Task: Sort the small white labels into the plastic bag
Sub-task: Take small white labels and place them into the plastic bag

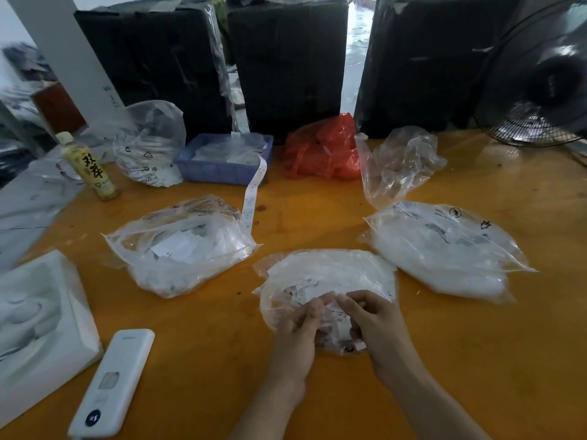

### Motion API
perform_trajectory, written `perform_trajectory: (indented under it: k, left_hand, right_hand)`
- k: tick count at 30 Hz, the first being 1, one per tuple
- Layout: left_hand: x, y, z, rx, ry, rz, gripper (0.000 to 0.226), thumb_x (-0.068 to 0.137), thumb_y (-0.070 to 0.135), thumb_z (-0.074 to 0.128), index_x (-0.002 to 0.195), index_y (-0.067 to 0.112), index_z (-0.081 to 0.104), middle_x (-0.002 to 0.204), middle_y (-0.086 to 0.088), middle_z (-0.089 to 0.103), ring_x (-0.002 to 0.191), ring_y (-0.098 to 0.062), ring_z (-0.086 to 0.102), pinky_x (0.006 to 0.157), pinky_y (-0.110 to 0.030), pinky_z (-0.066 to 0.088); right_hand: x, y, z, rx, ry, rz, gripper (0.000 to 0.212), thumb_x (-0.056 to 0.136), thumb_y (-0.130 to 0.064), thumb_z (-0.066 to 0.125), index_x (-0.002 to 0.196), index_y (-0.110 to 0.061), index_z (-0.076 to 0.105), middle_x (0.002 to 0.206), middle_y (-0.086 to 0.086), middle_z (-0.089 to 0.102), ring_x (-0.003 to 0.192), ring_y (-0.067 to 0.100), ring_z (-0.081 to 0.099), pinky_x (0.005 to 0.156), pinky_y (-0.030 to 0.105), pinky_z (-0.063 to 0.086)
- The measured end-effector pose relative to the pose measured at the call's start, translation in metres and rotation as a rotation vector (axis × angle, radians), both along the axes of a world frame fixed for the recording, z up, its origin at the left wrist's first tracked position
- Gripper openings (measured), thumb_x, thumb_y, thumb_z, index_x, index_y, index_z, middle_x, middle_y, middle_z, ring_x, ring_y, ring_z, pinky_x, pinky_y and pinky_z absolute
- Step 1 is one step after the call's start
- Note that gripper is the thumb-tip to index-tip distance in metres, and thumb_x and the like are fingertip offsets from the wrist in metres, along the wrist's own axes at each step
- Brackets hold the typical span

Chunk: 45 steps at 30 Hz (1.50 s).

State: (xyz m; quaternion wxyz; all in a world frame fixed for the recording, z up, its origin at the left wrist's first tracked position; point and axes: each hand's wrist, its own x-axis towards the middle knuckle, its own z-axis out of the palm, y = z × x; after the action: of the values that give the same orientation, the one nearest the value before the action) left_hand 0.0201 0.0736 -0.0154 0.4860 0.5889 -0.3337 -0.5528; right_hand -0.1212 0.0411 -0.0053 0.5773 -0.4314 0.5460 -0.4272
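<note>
Two hands meet over the plastic bag (327, 274) on the table (444, 360): left hand (298, 331) and right hand (374, 325), fingers curled, each grip pinching the bag film at its near edge. Small white labels (305, 289) sit inside the bag, just beyond both grips; a few more show between the hands. Bag is clear, crumpled, lying flat; labels are small white slips with dark print, too small to read. Count nearby: one fuller clear bag (181, 246) beyond-left of the grips, one white-stuffed bag (444, 249) beyond-right, one empty clear bag (400, 163) farther right, one red bag (324, 150) straight beyond, one blue tray (219, 173), one bottle (89, 166), one white remote-shaped device (111, 382) near-left.
</note>
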Motion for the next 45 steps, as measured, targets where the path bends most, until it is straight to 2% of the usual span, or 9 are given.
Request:
perform_trajectory:
  k: [4, 11, 16, 19, 25, 33, 36, 41, 45]
  left_hand:
    - [0.005, 0.000, 0.000, -0.009, 0.031, 0.047, 0.028, 0.098, 0.058, 0.056, 0.113, 0.051, 0.078, 0.122, 0.003, 0.073, 0.115, -0.022, 0.068, 0.106, -0.048, 0.057]
    - [0.009, -0.006, -0.008, -0.032, -0.004, 0.052, 0.026, 0.086, 0.059, 0.062, 0.105, 0.055, 0.079, 0.074, 0.015, 0.069, 0.091, -0.015, 0.066, 0.091, -0.030, 0.058]
    - [0.007, -0.006, 0.001, 0.008, -0.089, -0.028, 0.020, 0.090, 0.057, 0.059, 0.099, 0.060, 0.077, 0.087, 0.045, 0.068, 0.096, 0.006, 0.062, 0.066, -0.006, 0.052]
    - [0.007, -0.006, 0.005, 0.002, -0.117, -0.035, 0.017, 0.094, 0.051, 0.062, 0.098, 0.058, 0.077, 0.096, 0.040, 0.071, 0.102, 0.008, 0.060, 0.066, 0.001, 0.047]
    - [0.004, -0.003, 0.003, 0.022, -0.011, 0.080, 0.023, 0.083, 0.053, 0.073, 0.096, 0.038, 0.084, 0.098, 0.021, 0.079, 0.093, 0.000, 0.073, 0.068, -0.013, 0.057]
    - [0.012, -0.001, -0.004, 0.066, 0.034, 0.037, 0.013, 0.094, 0.027, 0.077, 0.106, 0.022, 0.078, 0.100, 0.001, 0.081, 0.092, -0.016, 0.078, 0.080, -0.031, 0.063]
    - [0.018, -0.001, 0.000, 0.061, 0.001, -0.107, 0.037, 0.076, 0.044, 0.083, 0.109, 0.029, 0.077, 0.100, 0.007, 0.079, 0.097, -0.014, 0.077, 0.082, -0.029, 0.063]
    - [0.020, -0.003, 0.007, 0.048, -0.165, -0.161, 0.012, 0.086, 0.035, 0.083, 0.090, 0.046, 0.081, 0.092, 0.020, 0.077, 0.082, 0.007, 0.069, 0.060, -0.011, 0.050]
    - [0.021, -0.005, 0.004, 0.110, -0.030, -0.027, 0.012, 0.087, 0.018, 0.084, 0.087, 0.030, 0.084, 0.094, 0.011, 0.081, 0.084, -0.010, 0.079, 0.047, -0.016, 0.046]
  right_hand:
    - [-0.007, -0.002, -0.005, -0.109, 0.101, -0.126, 0.010, 0.095, -0.030, 0.069, 0.092, -0.021, 0.071, 0.063, -0.003, 0.064, 0.059, 0.013, 0.060, 0.057, 0.026, 0.049]
    - [-0.015, 0.005, -0.007, -0.311, 0.506, 0.074, 0.029, 0.101, -0.007, 0.055, 0.101, -0.034, 0.066, 0.075, -0.012, 0.066, 0.067, 0.009, 0.064, 0.061, 0.024, 0.052]
    - [-0.007, 0.013, -0.004, -0.276, 0.538, 0.341, 0.033, 0.092, -0.055, 0.059, 0.116, -0.033, 0.064, 0.107, -0.019, 0.064, 0.085, 0.002, 0.068, 0.075, 0.024, 0.060]
    - [-0.005, 0.012, -0.009, -0.301, 0.591, 0.333, 0.004, 0.095, -0.040, 0.065, 0.094, -0.042, 0.061, 0.091, -0.017, 0.068, 0.082, -0.004, 0.064, 0.068, 0.014, 0.053]
    - [0.001, 0.016, -0.014, -0.144, 0.420, 0.199, 0.035, 0.084, -0.058, 0.056, 0.085, -0.027, 0.071, 0.076, -0.002, 0.072, 0.068, 0.020, 0.068, 0.062, 0.035, 0.058]
    - [-0.007, 0.008, -0.009, -0.220, 0.501, 0.194, 0.004, 0.097, -0.031, 0.067, 0.094, -0.031, 0.070, 0.080, -0.012, 0.071, 0.073, 0.005, 0.068, 0.063, 0.023, 0.058]
    - [-0.015, 0.001, 0.003, -0.340, 0.658, 0.318, 0.008, 0.094, -0.025, 0.071, 0.092, -0.032, 0.068, 0.090, -0.019, 0.068, 0.080, -0.003, 0.066, 0.071, 0.014, 0.055]
    - [-0.024, -0.004, 0.010, -0.394, 0.710, 0.445, 0.011, 0.097, -0.029, 0.066, 0.106, -0.034, 0.070, 0.098, -0.022, 0.066, 0.088, -0.005, 0.063, 0.072, 0.011, 0.050]
    - [-0.029, -0.001, 0.006, -0.337, 0.468, 0.125, 0.031, 0.096, -0.024, 0.069, 0.125, -0.034, 0.066, 0.073, -0.023, 0.062, 0.066, -0.007, 0.059, 0.054, 0.011, 0.044]
